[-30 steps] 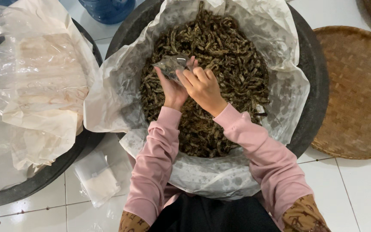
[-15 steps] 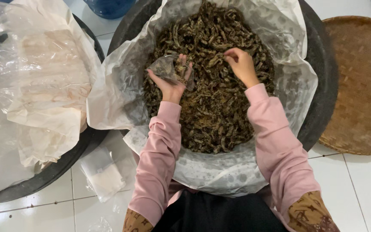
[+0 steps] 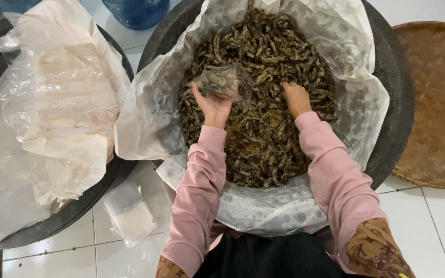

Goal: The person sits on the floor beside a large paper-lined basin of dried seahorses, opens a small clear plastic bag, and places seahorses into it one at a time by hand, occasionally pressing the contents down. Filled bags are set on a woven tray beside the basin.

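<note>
Her left hand [image 3: 213, 106] is gripping a small clear bag [image 3: 224, 81] while her right hand [image 3: 295, 98] is digging half-closed into the dried pieces [image 3: 263, 139], so bits could spill past the floppy mouth.

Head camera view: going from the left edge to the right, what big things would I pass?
Crumpled plastic sheet in a dark basin → small clear bags on the floor → left hand holding a small bag → right hand in the dried pieces → woven tray.
</note>
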The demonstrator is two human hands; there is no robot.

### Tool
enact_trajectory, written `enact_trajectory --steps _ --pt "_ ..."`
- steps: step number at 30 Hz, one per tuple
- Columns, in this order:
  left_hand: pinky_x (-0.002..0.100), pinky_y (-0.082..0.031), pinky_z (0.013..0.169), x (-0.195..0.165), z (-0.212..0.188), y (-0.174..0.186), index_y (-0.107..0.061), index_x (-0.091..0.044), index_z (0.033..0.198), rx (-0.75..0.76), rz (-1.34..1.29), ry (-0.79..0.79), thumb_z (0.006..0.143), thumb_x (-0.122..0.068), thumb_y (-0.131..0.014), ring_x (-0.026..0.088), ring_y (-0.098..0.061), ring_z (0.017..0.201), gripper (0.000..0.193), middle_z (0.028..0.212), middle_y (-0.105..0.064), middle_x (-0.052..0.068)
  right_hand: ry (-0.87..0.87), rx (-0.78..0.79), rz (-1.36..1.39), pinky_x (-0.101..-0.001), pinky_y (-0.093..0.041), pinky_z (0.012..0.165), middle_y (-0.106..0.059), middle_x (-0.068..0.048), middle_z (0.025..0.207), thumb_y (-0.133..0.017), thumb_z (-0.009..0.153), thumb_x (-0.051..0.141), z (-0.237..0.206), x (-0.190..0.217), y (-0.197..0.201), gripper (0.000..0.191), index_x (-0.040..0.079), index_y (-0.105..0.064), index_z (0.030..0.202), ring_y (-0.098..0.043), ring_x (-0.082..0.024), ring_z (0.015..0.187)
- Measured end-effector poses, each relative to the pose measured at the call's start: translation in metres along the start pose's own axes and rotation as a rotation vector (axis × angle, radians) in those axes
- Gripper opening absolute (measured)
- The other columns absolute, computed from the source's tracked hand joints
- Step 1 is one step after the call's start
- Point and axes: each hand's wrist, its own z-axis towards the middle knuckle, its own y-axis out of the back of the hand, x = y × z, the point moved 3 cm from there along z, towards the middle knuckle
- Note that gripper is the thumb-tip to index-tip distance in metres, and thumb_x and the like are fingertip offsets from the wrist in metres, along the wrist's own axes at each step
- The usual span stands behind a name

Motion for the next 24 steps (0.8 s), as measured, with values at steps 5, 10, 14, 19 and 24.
enact_trajectory --steps 5,10,14,19,24 --pt "0.065 -0.043 0.106 0.001 -0.011 -0.012 -0.037 -0.009 0.153 0.071 0.005 0.038 0.088 -0.077 -0.046 0.046 -0.052 0.131 0.094 0.151 -0.047 0.022 0.054 -0.044 -0.015 -0.0496 -0.057 0.08 -0.071 -0.019 0.102 -0.066 0.094 0.004 0.01 0.016 0.011 0.014 0.004 -0.073 0.107 -0.069 -0.039 0.093" --pt "0.063 -0.048 0.102 -0.002 -0.012 -0.016 -0.04 -0.01 0.151 0.036 0.04 0.027 0.089 -0.078 -0.043 0.043 -0.054 0.129 0.092 0.148 -0.05 0.019 0.063 -0.231 0.3 -0.0398 -0.057 0.072 -0.073 -0.017 0.101 -0.074 0.097 0.008 0.031 0.055 0.084 0.016 0.0 -0.075 0.111 -0.07 -0.03 0.081" --pt "0.059 -0.05 0.102 0.002 -0.007 -0.012 -0.043 -0.009 0.15 0.018 0.029 0.03 0.093 -0.074 -0.044 0.044 -0.055 0.129 0.087 0.148 -0.051 0.02 0.085 -0.405 0.592 -0.0273 -0.051 0.065 -0.074 -0.011 0.1 -0.073 0.104 0.012 0.022 0.084 0.155 0.016 -0.001 -0.073 0.114 -0.065 -0.017 0.074" --pt "0.06 -0.05 0.105 0.009 -0.003 -0.004 -0.045 -0.005 0.149 0.01 0.0 0.041 0.097 -0.069 -0.043 0.041 -0.057 0.128 0.083 0.146 -0.054 0.021 0.273 -0.542 0.809 -0.0282 -0.052 0.074 -0.072 -0.008 0.101 -0.071 0.111 0.008 -0.003 0.113 0.197 0.01 -0.001 -0.072 0.116 -0.069 -0.013 0.085" --pt "0.06 -0.048 0.104 0.009 -0.005 -0.005 -0.05 -0.002 0.141 0.149 0.072 0.037 0.094 -0.064 -0.044 0.043 -0.059 0.125 0.078 0.14 -0.058 0.022 0.248 -0.575 0.608 -0.0288 -0.039 0.055 -0.07 -0.007 0.082 -0.079 0.103 0.005 -0.014 0.131 0.196 0.007 0.001 -0.074 0.105 -0.056 -0.012 0.062"
